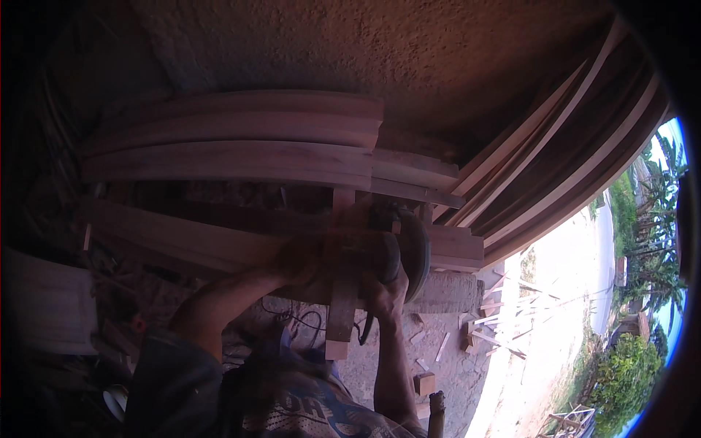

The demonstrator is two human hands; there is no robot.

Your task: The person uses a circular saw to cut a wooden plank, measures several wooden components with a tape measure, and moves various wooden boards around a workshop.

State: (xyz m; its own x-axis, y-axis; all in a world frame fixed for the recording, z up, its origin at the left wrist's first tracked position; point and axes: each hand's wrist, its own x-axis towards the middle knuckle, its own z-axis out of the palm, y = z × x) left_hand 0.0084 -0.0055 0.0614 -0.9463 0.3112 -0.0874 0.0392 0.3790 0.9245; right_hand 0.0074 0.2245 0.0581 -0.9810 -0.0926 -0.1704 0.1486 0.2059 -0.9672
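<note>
A dark handheld power tool (383, 252) with a round disc (416, 255) on its right side is at the middle of the view; blur and shadow hide its exact kind. My right hand (383, 293) is closed round its near end. My left hand (298, 259) lies in shadow at the long wooden board (197, 237), just left of the tool, and its fingers cannot be made out. A short wooden bar (341, 317) runs beneath the tool, pointing toward my body. A dark cord (310, 321) loops below my hands.
Several long planks (234, 160) lie across the far side. More long boards (562, 139) lean at the far right by a rough wall (292, 44). Offcuts (425, 383) and thin strips litter the ground at right. A pale panel (51, 303) stands at left. Bright ground and plants (624, 379) show outside.
</note>
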